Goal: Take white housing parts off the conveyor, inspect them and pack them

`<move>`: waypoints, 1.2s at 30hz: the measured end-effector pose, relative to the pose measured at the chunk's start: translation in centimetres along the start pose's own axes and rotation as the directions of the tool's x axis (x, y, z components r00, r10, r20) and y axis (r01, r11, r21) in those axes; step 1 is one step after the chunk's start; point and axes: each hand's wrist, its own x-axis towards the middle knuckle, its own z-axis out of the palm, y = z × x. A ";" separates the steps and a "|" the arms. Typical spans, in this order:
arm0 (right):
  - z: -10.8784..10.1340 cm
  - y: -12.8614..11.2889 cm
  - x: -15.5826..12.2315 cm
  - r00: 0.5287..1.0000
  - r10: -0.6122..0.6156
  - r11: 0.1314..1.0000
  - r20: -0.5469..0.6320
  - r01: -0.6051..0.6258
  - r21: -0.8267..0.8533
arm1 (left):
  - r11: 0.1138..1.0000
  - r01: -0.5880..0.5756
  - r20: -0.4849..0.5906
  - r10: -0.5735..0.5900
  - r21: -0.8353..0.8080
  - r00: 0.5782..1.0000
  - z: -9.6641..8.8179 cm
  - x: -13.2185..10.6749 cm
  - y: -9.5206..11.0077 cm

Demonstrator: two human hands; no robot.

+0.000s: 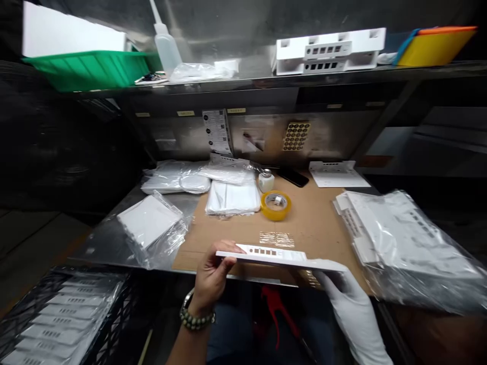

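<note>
A flat white plastic panel (266, 255) with a row of square cutouts along its raised edge is held level above the near edge of the bench. At its left end my bare left hand (215, 276) pinches it between thumb and fingers. My right hand (342, 284), in a white glove, grips the right end; its fingers are partly hidden by the panel. Beyond the panel, a roll of yellow tape (288, 205) lies on the cardboard sheet (312, 218), close to a small white bottle (266, 181) with a metal cap.
Bagged white panels (414, 233) are stacked at the right, and a bagged panel (150, 220) lies left. Plastic bags (234, 197) lie mid-bench near a black phone (292, 177). A black crate (122, 299) holds several panels. A red air gun (279, 306) hangs below. A shelf (258, 83) crosses above.
</note>
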 end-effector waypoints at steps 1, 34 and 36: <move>0.0 0.5 0.1 1.000 -0.010 1.000 -0.012 0.010 -0.014 | 1.000 0.005 0.009 -0.005 -0.005 1.000 -0.1 -0.1 0.0; 14.8 -7.9 23.3 0.874 0.017 0.039 0.486 0.485 -0.874 | 0.435 0.281 -0.014 -0.562 -0.855 0.827 -10.6 -0.5 -0.2; 14.6 -9.1 24.8 0.876 -0.052 0.084 0.480 0.483 -0.872 | 0.453 0.232 -0.082 -0.573 -0.861 0.815 -10.7 -0.1 -0.8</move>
